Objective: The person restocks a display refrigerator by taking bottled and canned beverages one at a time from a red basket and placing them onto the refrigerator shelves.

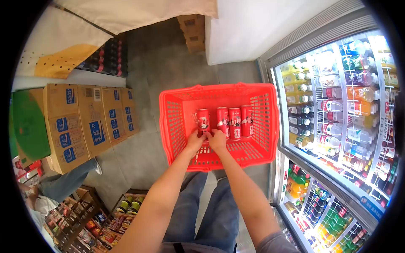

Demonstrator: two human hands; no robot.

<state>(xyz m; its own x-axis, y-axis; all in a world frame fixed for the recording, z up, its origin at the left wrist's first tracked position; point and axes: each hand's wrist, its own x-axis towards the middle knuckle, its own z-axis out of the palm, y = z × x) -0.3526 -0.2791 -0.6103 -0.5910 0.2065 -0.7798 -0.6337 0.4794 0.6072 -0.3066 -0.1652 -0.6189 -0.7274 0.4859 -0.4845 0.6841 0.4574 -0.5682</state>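
Observation:
A red shopping basket (219, 90) is in front of me with several red drink cans inside. At the left of the group, one red can (203, 114) has its lower end between my hands. My left hand (194, 142) has its fingers closed on the can's lower left side. From the right, my right hand (217, 140) closes its fingers on the same can, thumbs close together. Just right of it, other red cans (234, 122) stand side by side in the basket, apart from the held can. My hands partly hide the held can's bottom.
A lit drinks fridge (322, 101) with rows of bottles lines the right side. Stacked cardboard boxes (99, 120) stand at the left. A snack rack (122, 215) is at the lower left, near another person's leg (69, 179). A white wall (236, 38) rises beyond the basket.

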